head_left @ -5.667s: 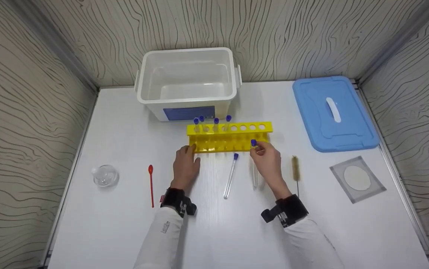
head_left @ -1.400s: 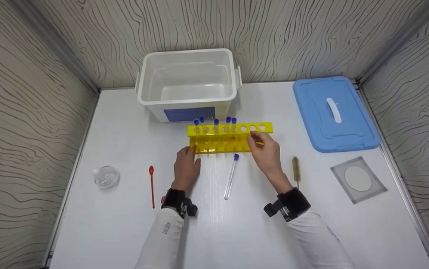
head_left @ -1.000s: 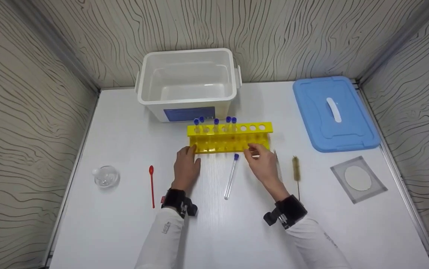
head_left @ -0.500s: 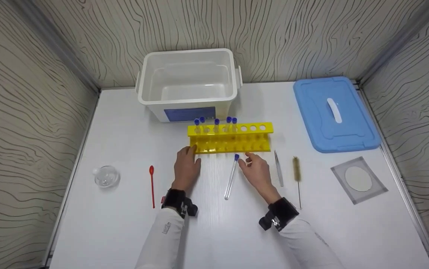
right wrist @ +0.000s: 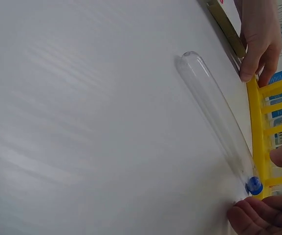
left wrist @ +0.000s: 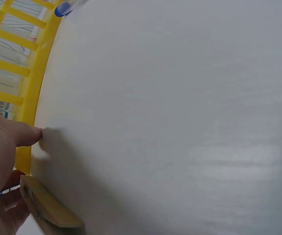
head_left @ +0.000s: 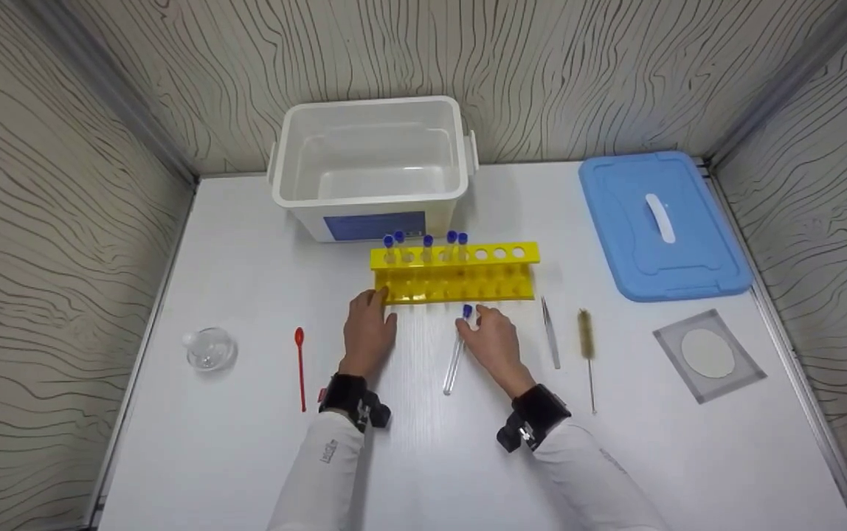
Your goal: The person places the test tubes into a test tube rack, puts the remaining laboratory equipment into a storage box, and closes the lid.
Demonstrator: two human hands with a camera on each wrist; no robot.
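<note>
A yellow test tube rack (head_left: 453, 283) stands mid-table, with several blue-capped test tubes (head_left: 428, 243) in its left holes. My left hand (head_left: 369, 330) holds the rack's left end, thumb on the near side in the left wrist view. One more capped test tube (head_left: 454, 363) lies on the table before the rack, its blue cap (right wrist: 254, 185) towards it. My right hand (head_left: 493, 341) is around that cap, thumb and fingers apart on either side without pinching it. By my left fingers is a wooden piece (left wrist: 53, 208) with a metal wire, hidden in the head view.
Behind the rack stands a white bin (head_left: 372, 184); its blue lid (head_left: 663, 236) lies back right. Tweezers (head_left: 550, 333), a tube brush (head_left: 586, 335) and a gauze mat (head_left: 709, 355) lie to the right. A red spoon (head_left: 300, 369) and a small glass vessel (head_left: 209, 349) are left.
A test tube from the right hand now stands in the rack. Since then that hand has moved left and nearer to the lying tube's cap, uncovering the tweezers. The left hand stays put.
</note>
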